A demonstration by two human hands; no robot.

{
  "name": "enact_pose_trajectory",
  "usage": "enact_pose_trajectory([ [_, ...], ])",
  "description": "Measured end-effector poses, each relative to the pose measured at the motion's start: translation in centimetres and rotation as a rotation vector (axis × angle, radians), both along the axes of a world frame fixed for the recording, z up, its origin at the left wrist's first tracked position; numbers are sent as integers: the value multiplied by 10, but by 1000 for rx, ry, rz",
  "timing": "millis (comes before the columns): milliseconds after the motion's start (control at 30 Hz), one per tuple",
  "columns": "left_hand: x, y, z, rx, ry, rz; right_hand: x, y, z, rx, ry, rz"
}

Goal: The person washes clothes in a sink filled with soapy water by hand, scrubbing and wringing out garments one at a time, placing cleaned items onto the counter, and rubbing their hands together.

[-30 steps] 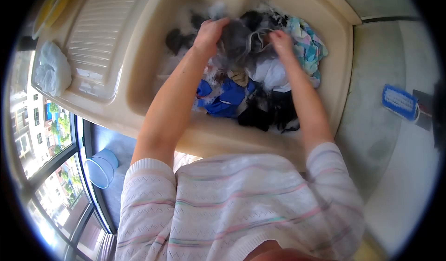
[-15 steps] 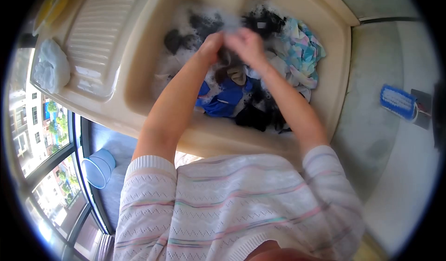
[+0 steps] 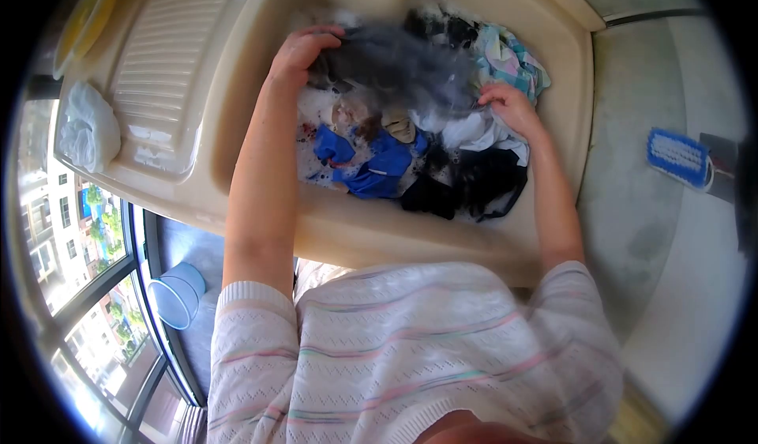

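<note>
fingers of left hand (image 3: 298, 53): bent over the upper left edge of the dark grey cloth (image 3: 395, 65), clamped on it
fingers of right hand (image 3: 512, 111): thumb and fingers pinched together on the right end of the dark grey cloth
dark grey cloth: spread between both hands, over the far half of the sink (image 3: 586, 128); outline blurred
white cloth (image 3: 466, 130): bunched just beside the right hand, to its left
patterned cloth (image 3: 509, 57): teal, white and pink, heaped beyond the right hand, near the right wall
beige cloth (image 3: 399, 126): small, nearer the body than the dark grey cloth
blue cloth (image 3: 383, 171): crumpled, next to the beige cloth, suds (image 3: 312, 104) to its left
black cloth (image 3: 489, 179): in front of the white cloth, at the near side
ribbed board (image 3: 170, 49): left of the basin, wet sheen at the near end
whitish bundle (image 3: 91, 132): on the left ledge; bag or cloth, cannot tell
blue bucket (image 3: 178, 294): on the floor, lower left
blue-and-white brush (image 3: 677, 157): right, well apart from the sink
</note>
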State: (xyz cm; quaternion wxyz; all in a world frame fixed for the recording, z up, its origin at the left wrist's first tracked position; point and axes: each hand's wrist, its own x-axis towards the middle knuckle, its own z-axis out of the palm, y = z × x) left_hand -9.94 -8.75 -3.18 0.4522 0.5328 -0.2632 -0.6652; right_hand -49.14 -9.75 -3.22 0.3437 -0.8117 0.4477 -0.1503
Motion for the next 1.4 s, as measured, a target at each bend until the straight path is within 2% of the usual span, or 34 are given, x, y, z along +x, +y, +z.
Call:
enact_pose_trajectory([
  [100, 1, -2, -12, 8, -56, 21, 17, -23, -1, 42, 22, -243],
  [133, -3, 0, -12, -15, -162, -14, 36, -26, 9, 23, 33, -322],
  [200, -13, 4, -9, -64, -373, -77, 65, -31, -17, 54, -19, -286],
  [267, -26, 4, -19, -116, -658, -199, 100, -26, -45, -28, 524, -265],
  [300, -32, 3, -23, -141, -800, -253, 117, -20, -46, 89, 569, -268],
  [367, -43, 5, -25, -143, -729, -442, 134, -8, -51, -8, 646, -64],
  [400, -47, 4, -34, -136, -657, -463, 132, -12, -44, 124, 476, -122],
  [467, -47, 8, -24, -4, -470, -256, 110, -25, -24, 390, 139, -231],
  [500, -46, 10, -20, 58, -377, -152, 90, -41, -58, 391, -180, -463],
  [567, -45, 3, -46, 145, -103, -98, 101, -48, -77, -29, 240, -633],
  [633, -58, 0, -57, 145, 117, -32, 157, -8, -36, -133, 213, -475],
  [700, -70, 8, -53, 18, 43, -44, 191, 33, -3, -177, -89, -260],
  [733, -63, 7, -61, -185, -401, -303, 191, 29, -10, -303, -92, -232],
  [767, -68, 7, -61, 21, -188, -169, 188, 23, -19, -428, -93, -210],
  [800, -74, 10, -45, 214, 15, 17, 176, 11, -25, -280, 13, -383],
  [833, -70, 10, -27, 161, 1, -2, 154, -9, -38, -206, 202, -460],
  [867, -65, 8, -16, 106, -14, -19, 123, -27, -53, -234, 179, -508],
  [900, -59, 6, -8, 54, -24, -32, 97, -36, -43, -213, 113, -505],
  [933, -49, 6, -4, 40, 15, 9, 77, -41, -28, -129, -110, -511],
  [967, -38, -2, -20, -15, -99, 30, 58, -47, -19, -42, -306, -506],
  [1000, -28, -2, -21, -56, -202, -1, 58, -38, 21, 112, -435, -524],
  [1033, -21, -3, -18, -100, -310, -30, 52, -38, 34, 142, -606, -474],
  [1133, -18, -4, -5, -266, -483, -122, 49, -32, 70, 121, -682, -469],
  [1233, -16, 3, 19, -335, -1022, -153, 44, -31, 90, 66, -729, -482],
  [1333, -2, 0, 16, -354, -1217, -80, 40, -23, 115, 31, -743, -536],
  [1400, 5, -4, 17, -218, -1170, 54, 34, -24, 124, 27, -713, -564],
])
